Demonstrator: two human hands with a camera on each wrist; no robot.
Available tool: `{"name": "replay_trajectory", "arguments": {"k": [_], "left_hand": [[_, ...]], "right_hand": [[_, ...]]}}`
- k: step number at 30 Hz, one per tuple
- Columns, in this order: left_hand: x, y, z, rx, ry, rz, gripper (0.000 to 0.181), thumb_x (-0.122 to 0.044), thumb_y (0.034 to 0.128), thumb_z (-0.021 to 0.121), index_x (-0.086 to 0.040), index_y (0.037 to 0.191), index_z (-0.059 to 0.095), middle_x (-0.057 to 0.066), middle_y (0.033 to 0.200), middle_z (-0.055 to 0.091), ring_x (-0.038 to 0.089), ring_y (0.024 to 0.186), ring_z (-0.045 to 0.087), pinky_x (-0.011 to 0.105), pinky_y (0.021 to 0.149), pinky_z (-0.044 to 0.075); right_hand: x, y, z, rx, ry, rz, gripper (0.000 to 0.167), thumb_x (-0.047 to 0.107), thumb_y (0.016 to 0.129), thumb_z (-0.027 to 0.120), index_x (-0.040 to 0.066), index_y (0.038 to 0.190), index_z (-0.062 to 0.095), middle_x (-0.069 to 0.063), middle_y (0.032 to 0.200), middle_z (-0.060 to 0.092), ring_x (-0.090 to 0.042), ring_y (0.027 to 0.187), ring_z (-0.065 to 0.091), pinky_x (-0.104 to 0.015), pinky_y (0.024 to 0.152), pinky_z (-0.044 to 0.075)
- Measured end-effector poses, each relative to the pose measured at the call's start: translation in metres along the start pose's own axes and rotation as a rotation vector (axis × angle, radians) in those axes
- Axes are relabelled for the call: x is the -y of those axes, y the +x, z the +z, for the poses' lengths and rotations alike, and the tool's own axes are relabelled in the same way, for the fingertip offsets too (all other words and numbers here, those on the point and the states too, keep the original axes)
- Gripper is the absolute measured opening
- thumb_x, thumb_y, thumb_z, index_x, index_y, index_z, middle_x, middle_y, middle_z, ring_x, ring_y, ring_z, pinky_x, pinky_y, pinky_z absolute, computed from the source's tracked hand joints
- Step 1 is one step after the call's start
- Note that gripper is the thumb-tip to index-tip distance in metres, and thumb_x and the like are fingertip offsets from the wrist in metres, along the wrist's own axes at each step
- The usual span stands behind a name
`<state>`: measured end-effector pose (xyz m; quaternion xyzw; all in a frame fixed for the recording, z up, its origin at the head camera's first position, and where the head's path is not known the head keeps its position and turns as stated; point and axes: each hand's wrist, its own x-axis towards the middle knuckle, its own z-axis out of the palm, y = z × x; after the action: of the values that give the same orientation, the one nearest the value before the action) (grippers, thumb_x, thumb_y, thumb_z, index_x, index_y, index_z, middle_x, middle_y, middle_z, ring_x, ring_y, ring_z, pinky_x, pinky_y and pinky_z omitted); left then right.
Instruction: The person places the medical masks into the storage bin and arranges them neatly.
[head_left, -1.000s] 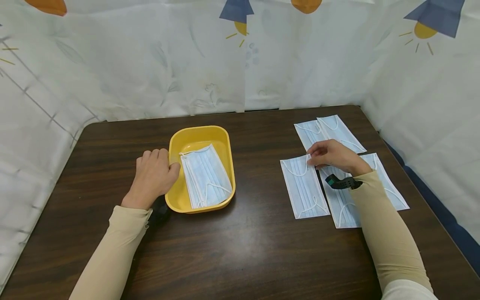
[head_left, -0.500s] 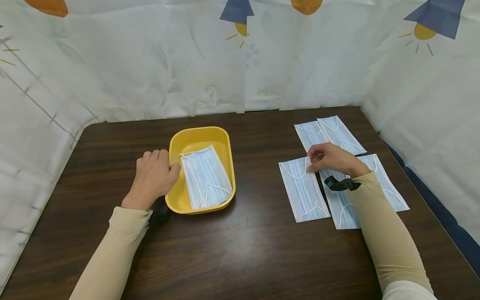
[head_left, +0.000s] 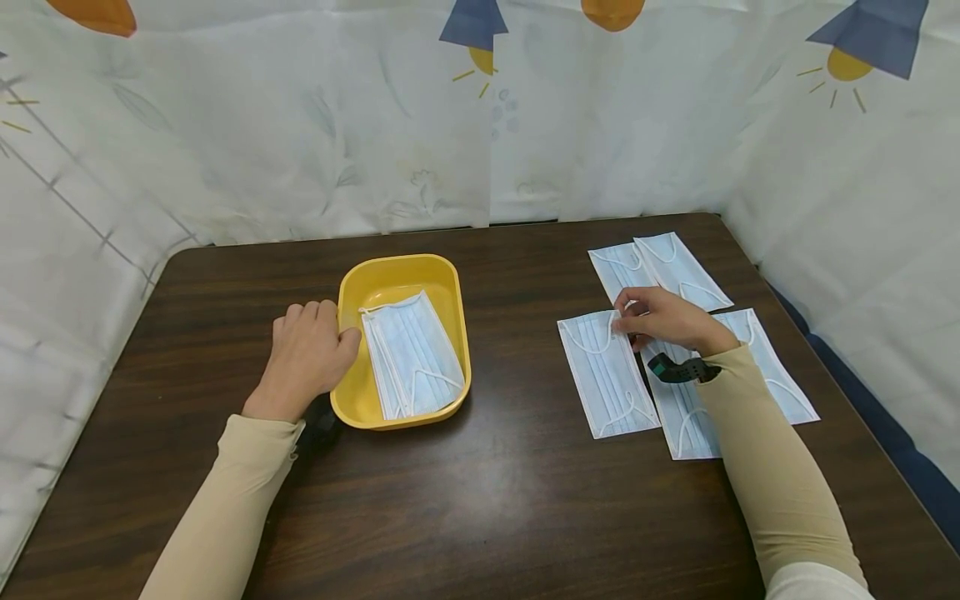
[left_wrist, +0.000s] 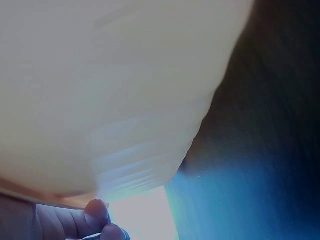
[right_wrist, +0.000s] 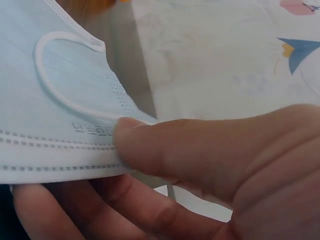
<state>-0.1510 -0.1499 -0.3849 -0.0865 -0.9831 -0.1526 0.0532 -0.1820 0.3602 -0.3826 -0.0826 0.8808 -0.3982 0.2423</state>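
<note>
My left hand [head_left: 303, 358] grips the left rim of a yellow tray [head_left: 459, 333], in which several light blue masks [head_left: 420, 354] lie stacked. In the left wrist view, curled fingertips [left_wrist: 97, 215] show at the tray's pale, blurred outer wall [left_wrist: 150, 75]. My right hand [head_left: 667, 321] pinches the upper right corner of the leftmost loose mask [head_left: 607, 379]. Seen from the right wrist, the thumb [right_wrist: 170, 145] lies on top of that mask's edge [right_wrist: 55, 155], beside its white ear loop, and the other fingers are beneath it.
Several other masks lie on the right of the dark wooden table [head_left: 450, 517]: two at the back [head_left: 686, 271], others under and beside the right forearm [head_left: 780, 367]. A white patterned curtain [head_left: 300, 125] hangs behind the table and along both sides.
The pinched mask has shifted slightly, its near edge dipping toward me and then back away. The right hand has moved only a little; the left hand and tray have stayed in place.
</note>
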Motion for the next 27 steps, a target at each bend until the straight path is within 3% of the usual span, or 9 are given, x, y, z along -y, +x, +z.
{"name": "replay_trajectory", "arguments": {"k": [4, 10, 15, 27], "left_hand": [[0.0, -0.0002, 0.0, 0.002, -0.002, 0.0, 0.03, -0.023, 0.0975, 0.039, 0.002, 0.087, 0.051, 0.018, 0.079, 0.048, 0.037, 0.08, 0.04, 0.045, 0.073, 0.03], [0.0, -0.0005, -0.0003, -0.001, -0.005, 0.0, 0.029, -0.023, 0.0969, 0.039, 0.002, 0.085, 0.05, 0.017, 0.078, 0.048, 0.037, 0.08, 0.04, 0.045, 0.072, 0.029], [0.0006, -0.0008, 0.0006, 0.0, -0.008, -0.001, 0.03, -0.023, 0.0972, 0.039, 0.002, 0.086, 0.05, 0.017, 0.079, 0.048, 0.037, 0.081, 0.04, 0.046, 0.073, 0.03], [-0.0009, 0.0017, 0.0001, -0.007, 0.015, -0.002, 0.031, -0.023, 0.0954, 0.04, 0.004, 0.089, 0.054, 0.018, 0.08, 0.05, 0.038, 0.082, 0.042, 0.046, 0.072, 0.032]], "right_hand": [[0.0012, -0.0003, 0.0007, 0.007, 0.033, 0.035, 0.03, 0.021, 0.1, 0.066, 0.003, 0.117, 0.051, -0.012, 0.089, 0.07, -0.026, 0.072, 0.069, -0.035, 0.073, 0.062], [0.0038, -0.0018, 0.0002, 0.047, 0.002, 0.063, 0.056, 0.022, 0.086, 0.083, 0.003, 0.126, 0.048, -0.01, 0.097, 0.067, -0.021, 0.08, 0.067, -0.032, 0.078, 0.056], [0.0031, -0.0013, 0.0, 0.07, -0.069, -0.001, 0.046, 0.017, 0.082, 0.086, 0.001, 0.116, 0.059, -0.007, 0.095, 0.058, -0.017, 0.084, 0.059, -0.028, 0.076, 0.051], [0.0032, -0.004, 0.0, 0.105, -0.01, -0.021, 0.027, 0.009, 0.092, 0.074, -0.003, 0.108, 0.057, -0.011, 0.092, 0.058, -0.021, 0.074, 0.07, -0.032, 0.072, 0.062]]}}
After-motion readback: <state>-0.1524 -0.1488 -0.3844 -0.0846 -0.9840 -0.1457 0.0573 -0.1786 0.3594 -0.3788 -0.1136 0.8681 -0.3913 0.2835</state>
